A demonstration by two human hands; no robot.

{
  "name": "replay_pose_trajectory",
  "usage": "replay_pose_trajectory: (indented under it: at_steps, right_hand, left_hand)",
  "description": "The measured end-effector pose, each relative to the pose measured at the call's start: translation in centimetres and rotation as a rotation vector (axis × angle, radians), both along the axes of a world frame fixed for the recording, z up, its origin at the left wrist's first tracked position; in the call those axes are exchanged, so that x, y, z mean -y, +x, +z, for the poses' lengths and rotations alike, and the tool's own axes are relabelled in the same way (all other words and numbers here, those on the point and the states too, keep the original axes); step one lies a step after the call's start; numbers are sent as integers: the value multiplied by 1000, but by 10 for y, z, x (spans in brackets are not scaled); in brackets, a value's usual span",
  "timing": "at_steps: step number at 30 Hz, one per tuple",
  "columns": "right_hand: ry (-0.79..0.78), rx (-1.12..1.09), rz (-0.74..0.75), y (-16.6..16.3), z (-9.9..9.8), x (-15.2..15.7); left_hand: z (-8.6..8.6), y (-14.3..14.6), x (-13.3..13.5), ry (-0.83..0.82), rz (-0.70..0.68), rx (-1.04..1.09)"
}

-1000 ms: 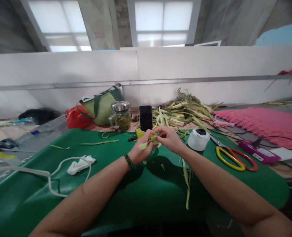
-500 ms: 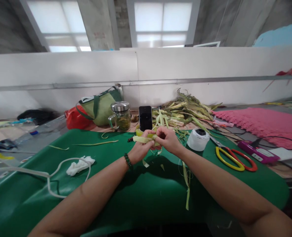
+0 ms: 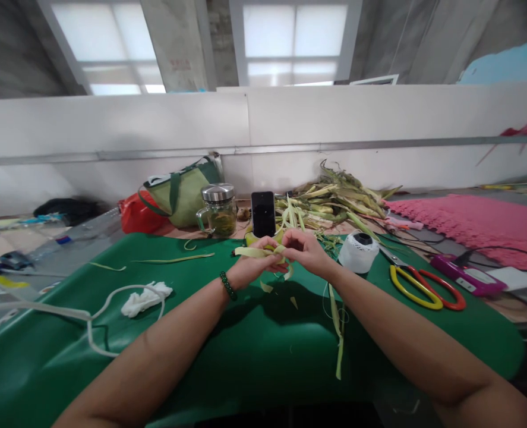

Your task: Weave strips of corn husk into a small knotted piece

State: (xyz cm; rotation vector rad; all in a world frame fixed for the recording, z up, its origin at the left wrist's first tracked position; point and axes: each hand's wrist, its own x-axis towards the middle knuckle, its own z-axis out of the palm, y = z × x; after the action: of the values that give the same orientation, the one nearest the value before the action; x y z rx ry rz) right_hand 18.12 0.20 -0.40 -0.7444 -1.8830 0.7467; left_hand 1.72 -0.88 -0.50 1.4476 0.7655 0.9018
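Both hands meet over the green mat [image 3: 245,368], just in front of the phone. My left hand [image 3: 253,268], with a bead bracelet at the wrist, is closed on a pale green leaf strip [image 3: 248,252], whose end sticks out to the left. My right hand [image 3: 306,252] pinches the same strip at its right part, fingertips close to the left thumb. The fingers hide much of the strip. Upright behind them is a black phone [image 3: 263,214] on a yellow-green stand [image 3: 251,239]. Small leaf scraps [image 3: 266,287] lie below the hands.
A white thread spool [image 3: 356,254] and yellow-red scissors [image 3: 417,288] lie right, by a purple device [image 3: 466,276]. Behind are a leaf heap [image 3: 341,193], a glass mug [image 3: 223,217] and a green bag [image 3: 187,193]. A white cable [image 3: 67,310] and crumpled tissue [image 3: 142,300] lie left.
My left hand has shifted slightly left and turned a little, and the strip's free end has moved left and lies flatter. My right hand stays at the strip, almost unmoved.
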Motion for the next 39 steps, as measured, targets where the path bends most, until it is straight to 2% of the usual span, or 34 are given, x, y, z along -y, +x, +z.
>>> replay_pose_trajectory:
  at_steps: [3,6,10,14,17,20,27,30,34,39]
  right_hand:
    - [-12,54,47,5,2,0]
    - [54,110,10,8,4,1]
    - [109,170,40,12,8,3]
    - [118,220,-51,10,7,1]
    - [92,198,-112,7,3,-3]
    - [59,176,-104,7,0,-8]
    - [42,138,-148,17,9,-8]
    - [55,135,-146,17,10,-7]
    - [150,165,-141,11,8,-3]
    - [203,200,-127,10,8,-1]
  left_hand:
    - [1,-1,1,-23,32,21]
    - [1,0,1,-49,60,48]
    - [1,1,1,-54,111,51]
    - [2,3,2,-19,167,-2]
    - [1,5,3,49,136,-64]
    - [1,5,3,111,106,-78]
    - [-1,-2,-1,126,17,-122]
    - [1,-3,1,70,-14,-104]
    - [5,-1,8,-62,-25,-99]
    - [4,3,9,-56,-9,-166]
